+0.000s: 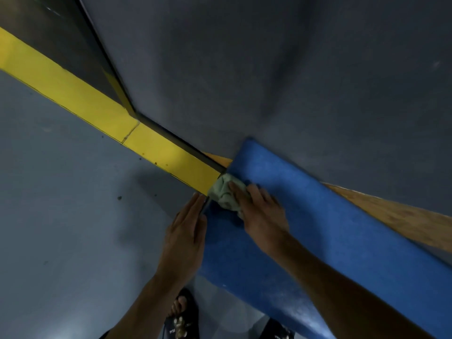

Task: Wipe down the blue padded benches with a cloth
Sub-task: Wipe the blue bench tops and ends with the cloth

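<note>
A blue padded bench runs from the centre to the lower right, against a dark grey wall. A crumpled pale green cloth lies at the bench's left end. My right hand lies over the cloth and holds it against the padding, fingers curled round its bunched edge. My left hand rests flat, fingers straight, against the bench's left end face, just beside the cloth.
A yellow painted strip runs along the base of the grey wall to the bench's left end. A wooden board shows behind the bench. Grey floor lies at left. My sandalled foot stands below.
</note>
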The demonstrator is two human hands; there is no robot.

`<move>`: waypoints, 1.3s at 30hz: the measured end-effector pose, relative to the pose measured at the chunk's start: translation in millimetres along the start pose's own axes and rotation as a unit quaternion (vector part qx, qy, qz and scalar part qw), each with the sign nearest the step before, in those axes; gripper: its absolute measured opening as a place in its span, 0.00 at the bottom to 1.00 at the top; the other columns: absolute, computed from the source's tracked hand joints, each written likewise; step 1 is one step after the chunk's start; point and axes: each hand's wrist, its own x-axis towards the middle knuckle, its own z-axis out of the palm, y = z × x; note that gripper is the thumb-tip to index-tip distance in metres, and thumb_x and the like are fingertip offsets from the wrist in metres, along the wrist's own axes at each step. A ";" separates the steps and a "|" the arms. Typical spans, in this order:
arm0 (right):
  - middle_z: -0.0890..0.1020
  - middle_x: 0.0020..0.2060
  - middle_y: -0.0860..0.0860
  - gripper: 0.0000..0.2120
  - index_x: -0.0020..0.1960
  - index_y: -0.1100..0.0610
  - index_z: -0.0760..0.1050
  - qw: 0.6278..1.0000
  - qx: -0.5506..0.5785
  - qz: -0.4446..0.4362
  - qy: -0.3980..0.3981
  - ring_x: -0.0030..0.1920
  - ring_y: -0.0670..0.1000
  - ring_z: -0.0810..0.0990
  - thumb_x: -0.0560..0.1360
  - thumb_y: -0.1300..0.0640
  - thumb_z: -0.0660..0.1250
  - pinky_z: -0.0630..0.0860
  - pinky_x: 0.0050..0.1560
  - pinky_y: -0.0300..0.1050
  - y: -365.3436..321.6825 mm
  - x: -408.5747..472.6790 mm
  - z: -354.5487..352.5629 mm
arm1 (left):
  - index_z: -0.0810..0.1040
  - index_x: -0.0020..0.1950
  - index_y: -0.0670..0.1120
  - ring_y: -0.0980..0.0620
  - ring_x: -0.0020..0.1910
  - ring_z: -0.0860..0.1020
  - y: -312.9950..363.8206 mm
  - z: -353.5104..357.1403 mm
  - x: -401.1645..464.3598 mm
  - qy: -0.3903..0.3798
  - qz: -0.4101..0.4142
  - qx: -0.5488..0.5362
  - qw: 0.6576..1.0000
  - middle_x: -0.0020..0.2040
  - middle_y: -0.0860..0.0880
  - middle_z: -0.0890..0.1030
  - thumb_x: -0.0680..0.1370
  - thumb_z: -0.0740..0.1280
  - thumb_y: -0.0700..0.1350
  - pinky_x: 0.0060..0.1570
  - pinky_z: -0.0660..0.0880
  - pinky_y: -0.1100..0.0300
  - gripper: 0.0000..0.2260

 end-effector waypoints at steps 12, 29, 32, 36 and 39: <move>0.76 0.54 0.59 0.28 0.71 0.53 0.71 0.981 -0.010 0.191 0.029 0.46 0.61 0.77 0.70 0.58 0.62 0.76 0.37 0.51 47.1 48.1 -5.5 | 0.61 0.78 0.56 0.65 0.74 0.60 5.7 18.0 -23.2 0.006 0.005 -0.003 1.000 0.77 0.63 0.60 0.82 0.52 0.55 0.72 0.57 0.66 0.23; 0.74 0.61 0.65 0.25 0.72 0.62 0.68 0.937 0.118 0.329 -0.012 0.55 0.66 0.77 0.78 0.53 0.56 0.73 0.53 0.54 89.0 -31.9 2.1 | 0.66 0.77 0.50 0.57 0.75 0.64 25.4 71.8 -48.2 0.027 0.055 0.004 0.998 0.76 0.55 0.67 0.83 0.56 0.48 0.74 0.64 0.52 0.21; 0.71 0.67 0.61 0.24 0.73 0.56 0.66 0.967 0.074 0.244 -0.003 0.58 0.63 0.76 0.78 0.56 0.63 0.75 0.54 0.56 75.2 -0.7 -4.2 | 0.67 0.76 0.49 0.58 0.74 0.66 31.8 84.7 -53.7 0.038 0.063 -0.001 0.997 0.74 0.54 0.70 0.83 0.57 0.48 0.73 0.65 0.53 0.21; 0.66 0.69 0.58 0.25 0.75 0.51 0.64 0.975 -0.029 0.210 -0.069 0.59 0.62 0.76 0.79 0.57 0.62 0.76 0.53 0.54 137.5 -29.5 -14.0 | 0.67 0.76 0.49 0.59 0.74 0.66 45.0 97.1 -65.9 0.027 0.097 0.028 0.994 0.74 0.54 0.70 0.82 0.55 0.48 0.73 0.63 0.57 0.21; 0.67 0.67 0.56 0.22 0.72 0.51 0.66 0.963 -0.047 0.241 -0.109 0.52 0.61 0.79 0.78 0.55 0.63 0.76 0.45 0.52 190.9 -75.9 -20.9 | 0.67 0.76 0.49 0.59 0.74 0.66 52.0 109.6 -68.6 0.024 0.105 0.024 0.994 0.74 0.53 0.70 0.83 0.54 0.47 0.74 0.64 0.52 0.21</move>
